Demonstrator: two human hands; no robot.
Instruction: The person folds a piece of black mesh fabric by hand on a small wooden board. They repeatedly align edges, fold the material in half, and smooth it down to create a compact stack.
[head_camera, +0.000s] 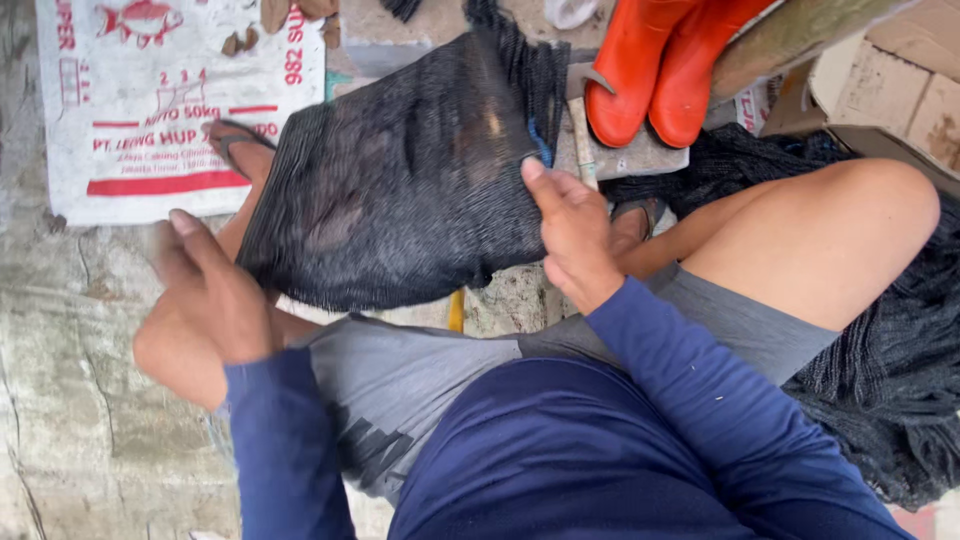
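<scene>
Stretching the black net (400, 190) across your knees, your right hand (575, 235) pinches its edge in clenched fingers while your left hand (215, 295) grips the near corner, blurred. The fine mesh could snag the hammer (583, 140) beside the orange boots (660, 65) and tear.

Place: an outdoor fishing work yard, seen from above a seated person's lap.
Ground: rough, stained concrete floor (70, 380).
Netting: a black fishing net (400, 190) stretched across the knees, with more black net heaped (880, 380) beside the right leg.
Gear: orange rubber boots (660, 70), and a white woven sack (170, 110) printed with a red fish.
Clutter: torn cardboard boxes (900, 80).
</scene>
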